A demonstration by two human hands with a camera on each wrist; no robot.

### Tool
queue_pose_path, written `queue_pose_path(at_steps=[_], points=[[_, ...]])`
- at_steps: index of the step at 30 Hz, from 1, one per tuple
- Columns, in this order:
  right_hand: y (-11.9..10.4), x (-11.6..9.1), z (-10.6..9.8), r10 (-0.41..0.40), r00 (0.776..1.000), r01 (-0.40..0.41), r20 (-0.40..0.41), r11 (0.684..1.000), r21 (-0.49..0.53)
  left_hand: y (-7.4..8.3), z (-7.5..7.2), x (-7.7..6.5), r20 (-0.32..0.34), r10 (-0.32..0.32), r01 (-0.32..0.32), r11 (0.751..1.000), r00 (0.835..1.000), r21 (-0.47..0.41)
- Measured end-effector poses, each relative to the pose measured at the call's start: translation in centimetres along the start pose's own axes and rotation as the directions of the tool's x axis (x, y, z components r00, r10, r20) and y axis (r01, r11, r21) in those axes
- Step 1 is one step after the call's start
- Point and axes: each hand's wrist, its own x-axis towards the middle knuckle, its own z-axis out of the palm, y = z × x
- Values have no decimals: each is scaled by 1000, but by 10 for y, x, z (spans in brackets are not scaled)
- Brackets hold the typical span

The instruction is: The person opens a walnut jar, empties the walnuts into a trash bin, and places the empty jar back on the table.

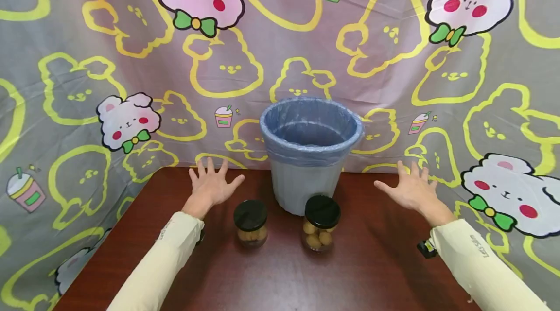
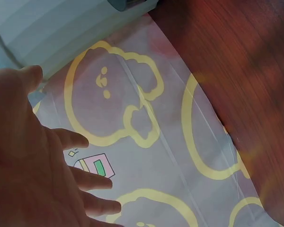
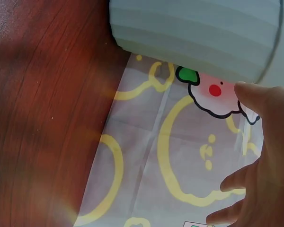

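Note:
Both hands are held out over the table with fingers spread and nothing in them. My left hand is left of the trash bin, with its palm and several fingers filling the left side of the left wrist view. On the bin's other side is my right hand, its thumb pointing inward. The bin is pale grey, lined with a blue plastic bag folded over the rim. In front of it stand two clear jars with black lids, a left jar and a right jar, both holding round brown things.
The dark red-brown wooden table carries the bin near its back edge. Behind and at both sides hangs a grey cloth printed with cartoon bears and rabbits. A small black device shows at the right wrist.

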Motion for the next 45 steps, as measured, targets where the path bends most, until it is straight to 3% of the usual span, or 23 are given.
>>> queue_pose_path(at_steps=[10,17,29,38,45], points=[[-1,-1,4,-99,994,101,-52,994,42,0,-3,-3,-59,45,-46,999,997,-17],[-1,-1,9,-261,960,272,-104,956,110,8,-2,-10,-148,121,-136,987,982,-91],[-8,-2,21,-353,933,360,-72,923,136,34,2,-31,-195,244,-287,929,950,-235],[-20,-11,32,-404,912,411,-75,895,174,59,17,-47,-165,383,-415,871,909,-264],[-28,-16,40,-466,880,475,-96,848,236,75,31,-54,-190,444,-483,826,875,-290]])
